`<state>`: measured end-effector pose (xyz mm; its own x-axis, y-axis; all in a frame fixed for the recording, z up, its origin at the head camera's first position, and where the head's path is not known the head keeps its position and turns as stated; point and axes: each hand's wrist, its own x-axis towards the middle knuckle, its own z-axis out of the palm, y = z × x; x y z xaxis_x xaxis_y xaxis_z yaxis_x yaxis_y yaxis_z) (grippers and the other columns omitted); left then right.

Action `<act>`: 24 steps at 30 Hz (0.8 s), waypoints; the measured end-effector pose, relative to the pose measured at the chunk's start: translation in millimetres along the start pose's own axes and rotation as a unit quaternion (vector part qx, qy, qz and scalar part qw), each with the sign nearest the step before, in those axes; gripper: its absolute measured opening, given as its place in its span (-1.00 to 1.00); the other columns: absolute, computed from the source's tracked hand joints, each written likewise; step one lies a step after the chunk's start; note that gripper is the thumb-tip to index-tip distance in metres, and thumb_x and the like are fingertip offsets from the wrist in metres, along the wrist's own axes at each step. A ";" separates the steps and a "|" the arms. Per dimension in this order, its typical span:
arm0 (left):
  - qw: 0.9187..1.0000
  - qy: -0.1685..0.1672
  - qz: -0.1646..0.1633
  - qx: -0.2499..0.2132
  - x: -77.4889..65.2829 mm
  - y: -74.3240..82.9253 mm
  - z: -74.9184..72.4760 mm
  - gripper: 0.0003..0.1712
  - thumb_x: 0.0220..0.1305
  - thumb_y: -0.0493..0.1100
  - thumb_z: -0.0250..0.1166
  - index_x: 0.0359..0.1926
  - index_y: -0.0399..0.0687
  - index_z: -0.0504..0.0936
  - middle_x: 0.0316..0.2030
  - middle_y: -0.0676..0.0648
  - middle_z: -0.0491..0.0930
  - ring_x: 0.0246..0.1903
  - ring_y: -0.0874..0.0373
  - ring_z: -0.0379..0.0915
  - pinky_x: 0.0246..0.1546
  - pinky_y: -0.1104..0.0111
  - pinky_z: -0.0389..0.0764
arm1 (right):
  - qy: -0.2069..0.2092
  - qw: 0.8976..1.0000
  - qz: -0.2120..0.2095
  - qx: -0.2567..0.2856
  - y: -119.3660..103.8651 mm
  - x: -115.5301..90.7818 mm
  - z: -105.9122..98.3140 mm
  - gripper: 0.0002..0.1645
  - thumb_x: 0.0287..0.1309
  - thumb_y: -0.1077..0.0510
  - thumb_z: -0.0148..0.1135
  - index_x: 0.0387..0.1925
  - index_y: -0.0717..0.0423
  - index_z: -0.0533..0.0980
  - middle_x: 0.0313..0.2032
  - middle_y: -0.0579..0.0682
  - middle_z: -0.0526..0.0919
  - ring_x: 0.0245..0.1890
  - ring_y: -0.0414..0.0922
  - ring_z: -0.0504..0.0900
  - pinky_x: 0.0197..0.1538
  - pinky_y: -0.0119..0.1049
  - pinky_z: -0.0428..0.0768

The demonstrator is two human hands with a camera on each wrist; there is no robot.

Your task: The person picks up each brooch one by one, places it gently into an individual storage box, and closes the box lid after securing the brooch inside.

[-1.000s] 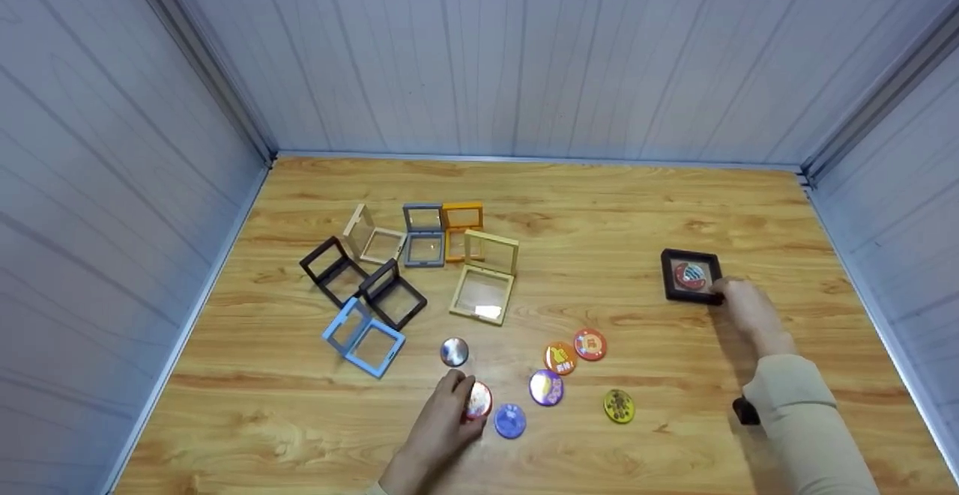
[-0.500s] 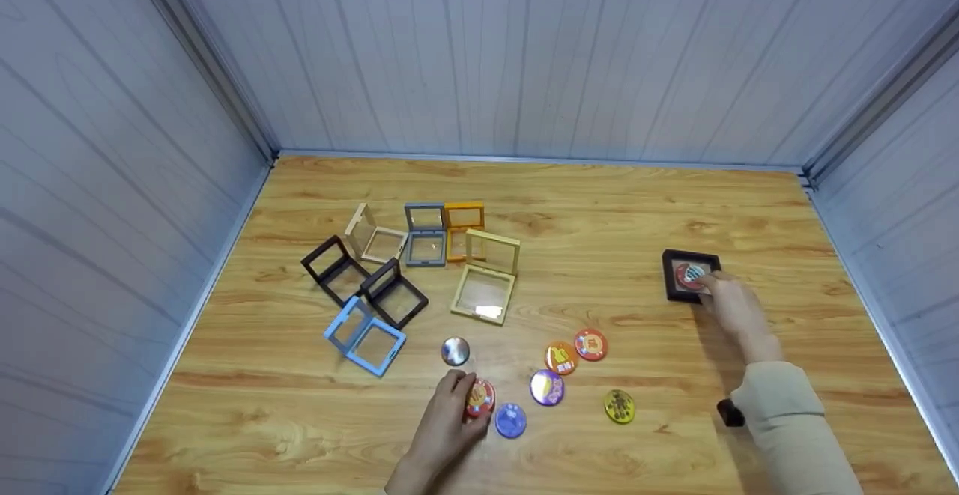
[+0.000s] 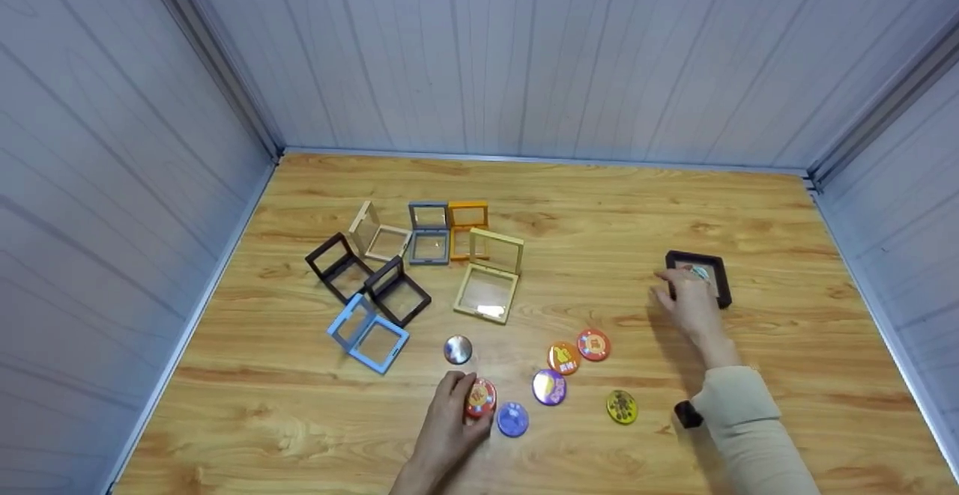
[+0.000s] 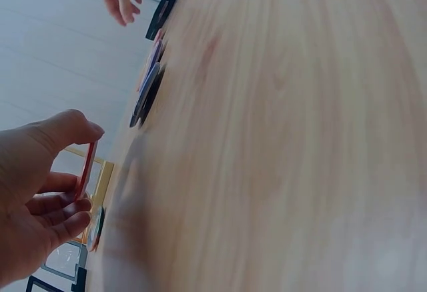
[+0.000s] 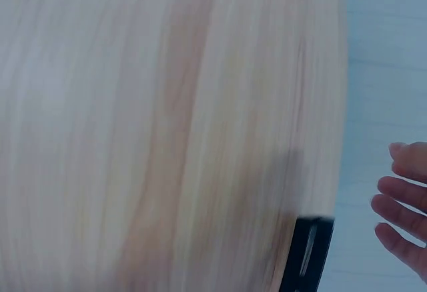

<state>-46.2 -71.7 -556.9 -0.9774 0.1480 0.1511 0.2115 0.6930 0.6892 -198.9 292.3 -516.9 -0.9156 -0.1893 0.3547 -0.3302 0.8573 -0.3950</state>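
Observation:
My left hand [image 3: 447,416] pinches a round red button badge [image 3: 481,398] between thumb and fingers. In the left wrist view that badge [image 4: 87,171] is held edge-on, raised off the wooden table. My right hand [image 3: 691,304] has its fingers loosely spread and holds nothing. It hovers over the left side of a shut black display frame [image 3: 724,293], overlapping it in the head view. A badge [image 3: 701,272] shows inside that frame, partly hidden by the hand. In the right wrist view the fingers [image 5: 400,205] stand apart from the black frame [image 5: 307,255].
Several badges lie right of my left hand, among them a blue one [image 3: 513,419], a purple one [image 3: 550,387] and a yellow one [image 3: 622,407]. A silvery badge [image 3: 458,349] lies behind it. Several opened display frames, including a light blue one [image 3: 378,345] and a pale yellow one [image 3: 487,294], stand at left.
My right hand has moved left from the black frame's lower right corner and its fingers have come off it. The red badge in my left hand has turned, showing its face with less glare.

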 end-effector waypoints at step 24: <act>0.999 0.037 -0.001 -0.026 -0.9 1.9 0.3 -0.42 -0.11 -0.17 0.36 -0.04 -0.34 0.44 -0.15 -0.06 0.32 -0.15 0.11 0.34 -0.11 0.23 0.46 | -0.012 0.986 -0.008 0.163 -74.6 33.1 48.9 -0.71 -0.02 0.28 0.24 -0.21 0.38 0.51 -0.29 0.22 0.58 -0.35 0.04 0.53 -0.25 -0.07 0.51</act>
<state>-45.0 -70.3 -555.9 -0.9755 0.0925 0.1996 0.2106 0.6549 0.7258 -215.8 198.7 -517.2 -0.9136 -0.2167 0.3440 -0.3974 0.6547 -0.6430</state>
